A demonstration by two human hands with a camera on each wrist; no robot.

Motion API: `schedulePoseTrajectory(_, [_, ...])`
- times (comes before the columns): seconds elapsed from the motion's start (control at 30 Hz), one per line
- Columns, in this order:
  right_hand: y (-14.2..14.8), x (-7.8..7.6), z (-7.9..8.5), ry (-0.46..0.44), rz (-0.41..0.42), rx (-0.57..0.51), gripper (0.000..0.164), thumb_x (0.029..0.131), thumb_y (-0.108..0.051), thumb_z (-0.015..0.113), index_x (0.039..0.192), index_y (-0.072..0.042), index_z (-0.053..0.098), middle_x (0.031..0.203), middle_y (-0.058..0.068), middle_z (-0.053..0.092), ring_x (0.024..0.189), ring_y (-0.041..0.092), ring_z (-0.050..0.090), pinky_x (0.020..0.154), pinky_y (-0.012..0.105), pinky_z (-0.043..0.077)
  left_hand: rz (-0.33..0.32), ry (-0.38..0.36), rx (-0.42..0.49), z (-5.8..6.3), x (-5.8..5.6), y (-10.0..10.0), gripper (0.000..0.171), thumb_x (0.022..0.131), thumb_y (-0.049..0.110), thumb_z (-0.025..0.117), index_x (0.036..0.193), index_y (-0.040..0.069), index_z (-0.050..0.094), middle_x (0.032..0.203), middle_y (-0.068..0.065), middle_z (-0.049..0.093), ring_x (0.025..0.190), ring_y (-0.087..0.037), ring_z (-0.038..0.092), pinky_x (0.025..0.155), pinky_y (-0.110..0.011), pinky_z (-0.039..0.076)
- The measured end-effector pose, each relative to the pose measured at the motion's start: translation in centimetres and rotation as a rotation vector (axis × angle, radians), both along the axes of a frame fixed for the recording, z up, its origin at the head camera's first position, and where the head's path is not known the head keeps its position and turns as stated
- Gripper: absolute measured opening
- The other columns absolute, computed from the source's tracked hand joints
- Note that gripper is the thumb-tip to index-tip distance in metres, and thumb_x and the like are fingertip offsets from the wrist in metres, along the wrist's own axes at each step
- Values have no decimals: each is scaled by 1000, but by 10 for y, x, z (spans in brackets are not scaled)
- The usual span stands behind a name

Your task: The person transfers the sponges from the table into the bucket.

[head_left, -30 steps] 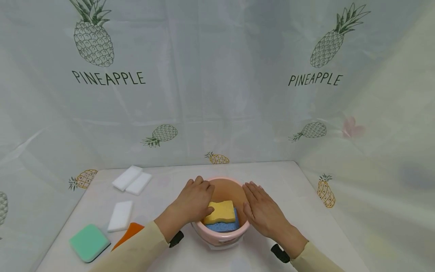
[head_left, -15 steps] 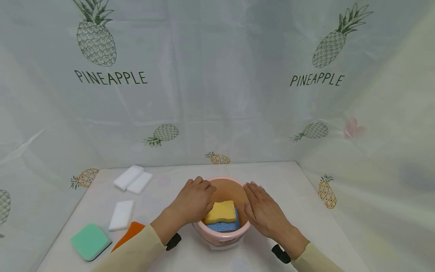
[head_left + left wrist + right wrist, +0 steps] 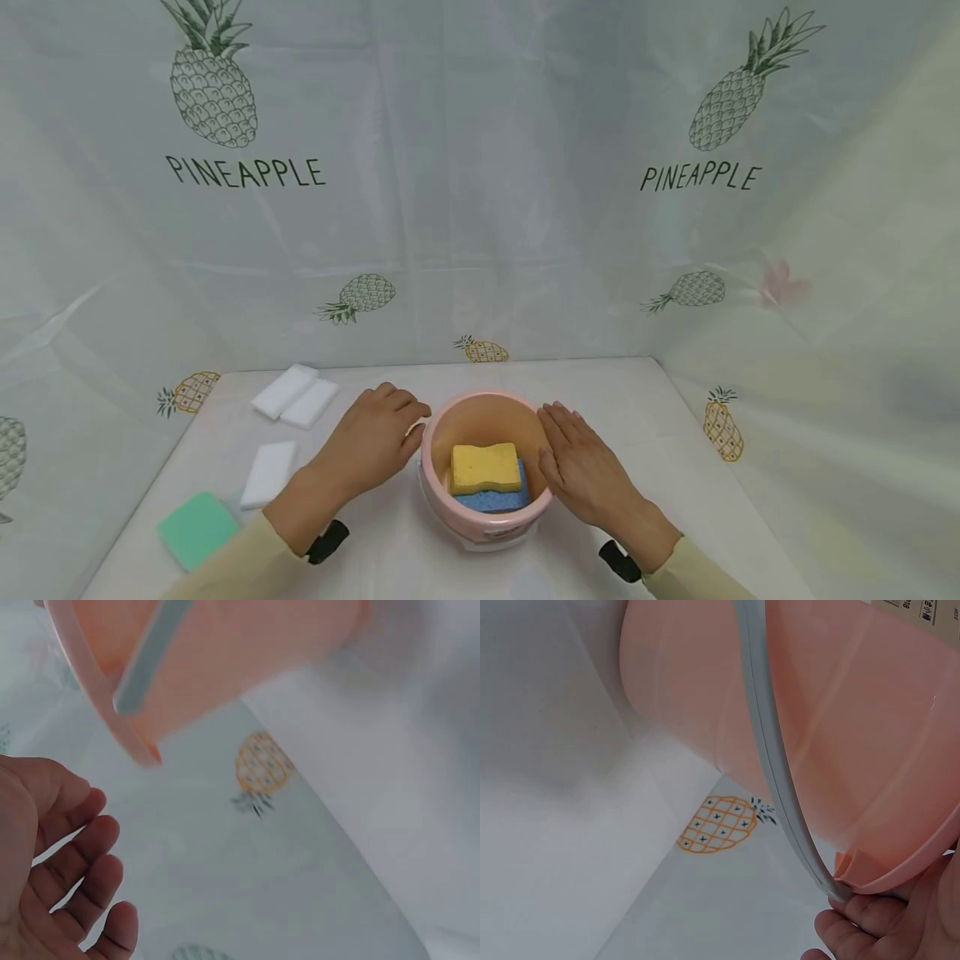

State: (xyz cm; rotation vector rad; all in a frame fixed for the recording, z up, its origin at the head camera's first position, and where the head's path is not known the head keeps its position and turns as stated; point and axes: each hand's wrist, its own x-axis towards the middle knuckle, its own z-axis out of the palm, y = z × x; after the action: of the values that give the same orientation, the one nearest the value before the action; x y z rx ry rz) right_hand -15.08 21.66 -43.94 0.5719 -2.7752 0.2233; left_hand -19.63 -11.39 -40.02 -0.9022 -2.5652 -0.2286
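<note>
A pink bucket (image 3: 480, 523) with a grey handle (image 3: 769, 735) stands on the table. Inside it, a yellow sponge (image 3: 486, 467) lies on top of a blue sponge (image 3: 495, 500). My left hand (image 3: 371, 437) is just left of the bucket, holding nothing, its fingers loosely bent and apart from the rim in the left wrist view. My right hand (image 3: 588, 467) rests against the right side of the rim with its fingers straight. In the right wrist view, the fingertips are right at the rim, by the end of the handle.
Two white sponges (image 3: 285, 390) overlap at the back left, with another white sponge (image 3: 268, 475) nearer. A green sponge (image 3: 197, 527) lies at the front left, partly behind the left sleeve. A pineapple-printed sheet (image 3: 480, 208) hangs behind the white table (image 3: 622, 417).
My left hand has let go of the sponge stack and moved left out of the bucket. Its sleeve now covers the orange item. My right hand has stayed at the rim.
</note>
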Motion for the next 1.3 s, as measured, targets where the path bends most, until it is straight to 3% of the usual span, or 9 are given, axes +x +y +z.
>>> schedulePoseTrajectory(0.2, [1, 0, 0, -7, 6, -11, 54, 109, -27, 46, 152, 6, 50, 159, 19, 51, 152, 37, 43, 124, 53, 34, 24, 18, -61, 1, 1, -50, 14, 95, 18, 77, 109, 17, 78, 107, 1, 74, 99, -22, 63, 81, -40, 51])
schedulePoseTrajectory(0.47, [2, 1, 0, -10, 0, -11, 54, 109, -26, 47, 152, 6, 50, 159, 19, 51, 152, 37, 43, 124, 52, 34, 134, -83, -208, -7, 7, -110, 21, 87, 16, 85, 107, 19, 77, 105, 2, 72, 100, -24, 60, 83, -45, 51])
schedulePoseTrajectory(0.9, [0, 0, 0, -30, -9, -7, 54, 109, -26, 48, 152, 5, 49, 160, 19, 50, 153, 36, 42, 124, 52, 33, 226, -105, -304, -58, 22, -200, 33, 81, 8, 85, 111, 12, 72, 110, -4, 68, 103, -30, 59, 87, -55, 51])
schedulePoseTrajectory(1.13, [1, 0, 0, -30, -7, -6, 54, 109, -27, 47, 152, 5, 49, 160, 19, 50, 153, 36, 42, 124, 52, 34, 320, -204, -402, -75, 30, -243, 35, 84, 8, 84, 116, 11, 71, 116, -8, 66, 106, -35, 56, 86, -62, 49])
schedulePoseTrajectory(1.3, [2, 0, 0, -14, -3, -11, 54, 109, -27, 47, 152, 6, 50, 159, 19, 51, 152, 37, 43, 123, 53, 34, 382, -279, -473, -86, 31, -261, 46, 82, 12, 86, 124, 8, 68, 122, -14, 63, 108, -40, 53, 88, -67, 48])
